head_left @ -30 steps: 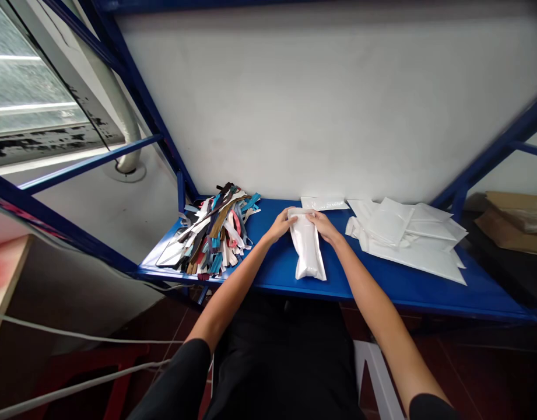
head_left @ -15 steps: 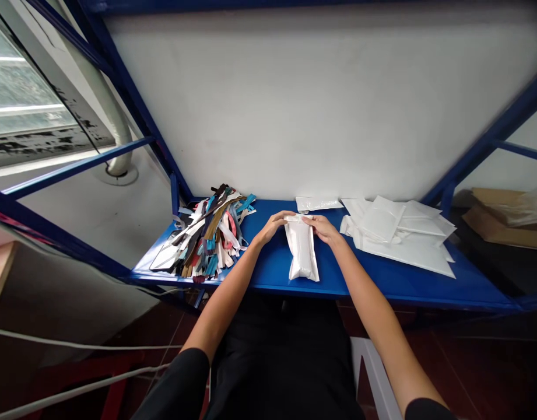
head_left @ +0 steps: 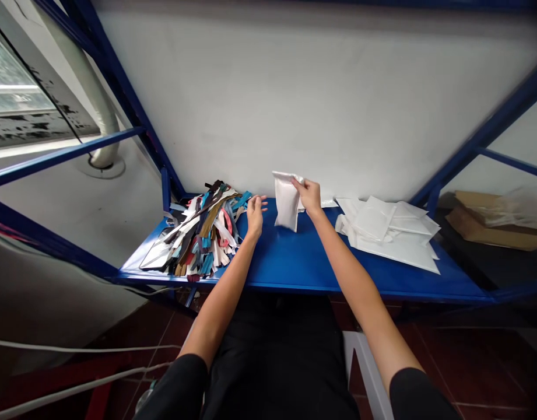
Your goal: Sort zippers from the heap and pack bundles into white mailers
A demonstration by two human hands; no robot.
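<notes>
A filled white plastic mailer bag (head_left: 286, 204) hangs upright above the blue table (head_left: 303, 262), its upper right corner pinched in my right hand (head_left: 309, 195). My left hand (head_left: 255, 214) is raised to the left of the bag, apart from it, with its fingers spread and nothing in them. Close to that hand lies a heap of zippers (head_left: 207, 233) in many colours. Behind the held bag, partly hidden, another white packet (head_left: 328, 203) rests against the wall.
Several flat white mailer bags (head_left: 386, 227) are piled on the table's right part. Blue frame posts (head_left: 132, 105) rise at both sides, with a white wall panel (head_left: 272, 99) behind. A cardboard box (head_left: 491, 224) stands at the far right.
My left hand has let go of the bag's top and moved left. My right hand has lifted the bag up off the table, away from me and slightly left.
</notes>
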